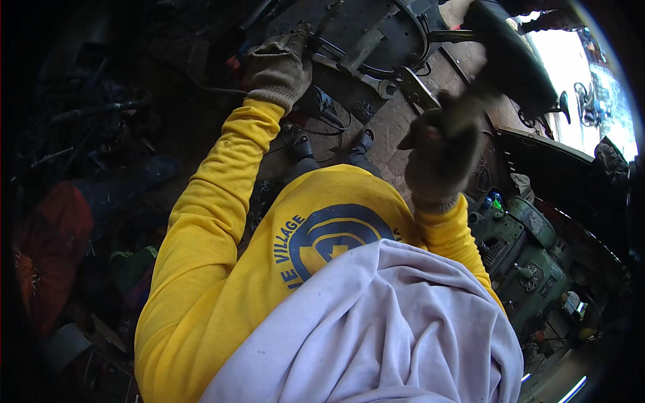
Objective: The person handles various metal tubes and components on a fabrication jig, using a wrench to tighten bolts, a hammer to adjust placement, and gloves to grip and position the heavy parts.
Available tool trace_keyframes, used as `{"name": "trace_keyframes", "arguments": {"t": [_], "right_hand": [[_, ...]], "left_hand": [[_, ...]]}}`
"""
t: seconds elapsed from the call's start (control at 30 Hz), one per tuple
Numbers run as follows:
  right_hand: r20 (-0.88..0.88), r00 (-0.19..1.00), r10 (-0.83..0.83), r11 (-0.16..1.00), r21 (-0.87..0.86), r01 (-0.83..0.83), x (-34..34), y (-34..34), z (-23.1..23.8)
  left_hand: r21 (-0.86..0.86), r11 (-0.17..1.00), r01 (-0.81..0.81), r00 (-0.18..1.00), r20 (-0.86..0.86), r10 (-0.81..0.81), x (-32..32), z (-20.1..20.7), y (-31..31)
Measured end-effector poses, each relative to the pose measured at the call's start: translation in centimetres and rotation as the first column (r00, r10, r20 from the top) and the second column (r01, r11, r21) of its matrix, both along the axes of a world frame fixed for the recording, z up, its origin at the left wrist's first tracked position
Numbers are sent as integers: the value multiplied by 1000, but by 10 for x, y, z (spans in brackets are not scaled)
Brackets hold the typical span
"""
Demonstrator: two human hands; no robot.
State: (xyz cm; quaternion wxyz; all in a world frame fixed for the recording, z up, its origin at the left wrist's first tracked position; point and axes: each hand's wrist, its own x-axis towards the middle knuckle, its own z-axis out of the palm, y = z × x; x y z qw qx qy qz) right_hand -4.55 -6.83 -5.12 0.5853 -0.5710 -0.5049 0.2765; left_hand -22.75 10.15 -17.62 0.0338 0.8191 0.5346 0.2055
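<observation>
At the top centre of the frame, the gloved left hand (279, 66) presses down on a dark metal frame (366, 40), fingers curled over its edge. The gloved right hand (440, 151), right of centre, is clenched around a hammer handle (470, 111) (the head is hidden). A flat wrench (410, 87) lies between them.

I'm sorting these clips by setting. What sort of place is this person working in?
Probably a metalworking or repair workshop. The gloved left hand rests on a dark round steel frame, the gloved right hand is raised beside it, and a green metal workshop machine stands at right.
</observation>
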Motion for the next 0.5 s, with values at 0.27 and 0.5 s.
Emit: {"name": "trace_keyframes", "arguments": {"t": [0.27,0.5], "right_hand": [[507,851,138,858,-490,152,8,-5,-59],[212,976,43,904,-424,52,25,-10,-71]], "left_hand": [[-35,999,42,997,-62,-44,0,6,-1],[35,999,20,995,-98,-16,0,2,-4]]}}
